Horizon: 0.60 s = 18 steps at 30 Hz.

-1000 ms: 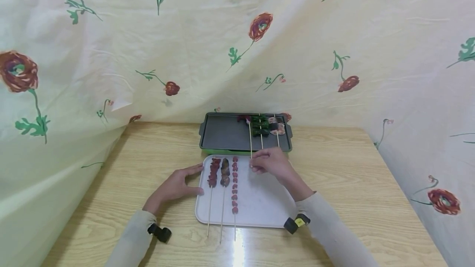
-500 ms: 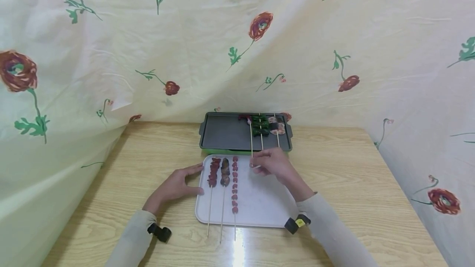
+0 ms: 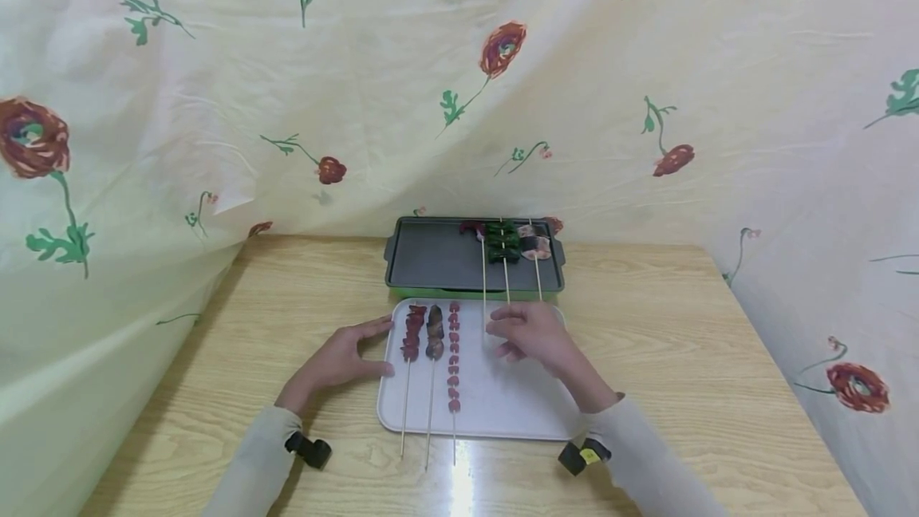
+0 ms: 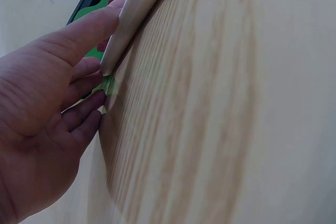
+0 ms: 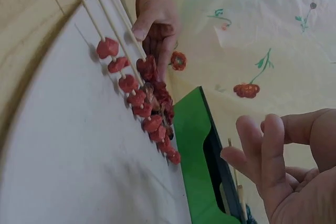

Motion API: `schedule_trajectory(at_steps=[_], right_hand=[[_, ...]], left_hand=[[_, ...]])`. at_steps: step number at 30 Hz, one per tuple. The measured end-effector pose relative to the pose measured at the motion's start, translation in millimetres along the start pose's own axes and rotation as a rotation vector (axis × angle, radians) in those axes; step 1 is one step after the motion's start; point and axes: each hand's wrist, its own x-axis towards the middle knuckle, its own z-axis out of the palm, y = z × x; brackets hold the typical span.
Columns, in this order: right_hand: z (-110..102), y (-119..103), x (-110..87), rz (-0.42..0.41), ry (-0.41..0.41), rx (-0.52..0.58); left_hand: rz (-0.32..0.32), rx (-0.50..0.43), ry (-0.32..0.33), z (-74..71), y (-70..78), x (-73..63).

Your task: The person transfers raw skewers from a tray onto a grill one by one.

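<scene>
My left hand (image 3: 341,359) rests at the left rim of the white tray (image 3: 513,389), thumb and fingers spread and touching its edge. On the tray lie a red meat skewer (image 3: 412,333), a brown meat skewer (image 3: 435,333) and one of small red pieces (image 3: 454,357), sticks overhanging the front. My right hand (image 3: 534,333) hovers over the tray's back right with fingers loosely bent; in the right wrist view its fingers (image 5: 273,150) hold nothing. Beside its fingertips stands the stick (image 3: 484,278) of a skewer with a dark red piece (image 3: 472,227) on the griddle.
Behind the tray sits a dark griddle (image 3: 438,254) with a green base (image 5: 191,145). On its right side lie a green vegetable skewer (image 3: 502,242) and a pale, dark-banded skewer (image 3: 534,244). A flowered cloth (image 3: 402,102) hangs behind the wooden table (image 3: 646,341).
My right hand has let go of the dark red skewer's stick and drawn back slightly toward the front right. The skewer stays on the griddle. My left hand keeps its place.
</scene>
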Motion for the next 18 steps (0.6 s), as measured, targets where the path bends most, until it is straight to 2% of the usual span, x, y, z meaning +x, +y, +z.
schedule_trajectory(at_steps=[5,10,18], right_hand=[[0.9,-0.8,-15.6,-0.102,-0.003,0.013],[8.8,3.2,-34.7,-0.190,-0.040,0.004],[35.1,15.7,-62.7,-0.256,-0.104,-0.019]], left_hand=[[-0.003,0.002,0.000,0.1,0.3,-0.6],[0.001,0.003,0.001,-0.2,0.4,-0.7],[-0.011,0.003,-0.010,0.1,-0.5,0.6]])
